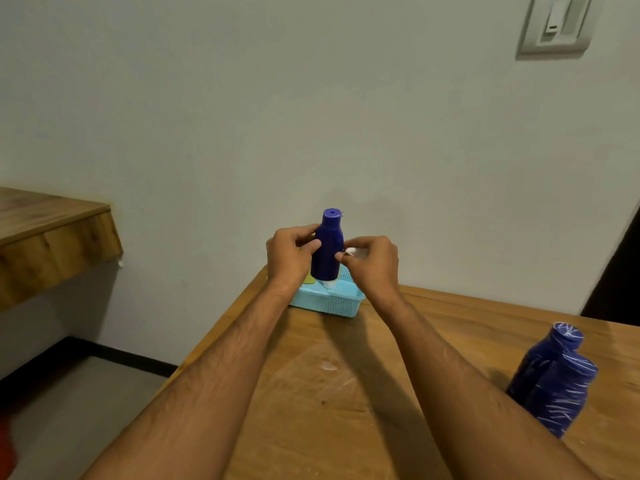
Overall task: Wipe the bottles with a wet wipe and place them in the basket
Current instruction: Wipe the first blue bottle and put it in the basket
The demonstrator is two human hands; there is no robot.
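Gripping the upright blue bottle (327, 251) in the left hand (289, 252), the person pinches a small white wet wipe (352, 251) against its side with the right hand (372, 259) — just above the light-blue basket (329, 301). Something yellow and something white already show in the basket, but what they are is unclear. A second blue bottle (554, 379), well right of the basket, looks scuffed and probably unwiped — so work remains.

Left hand (290, 252) grips bottle (328, 251); right hand (372, 261) pinches probable wipe (352, 251).
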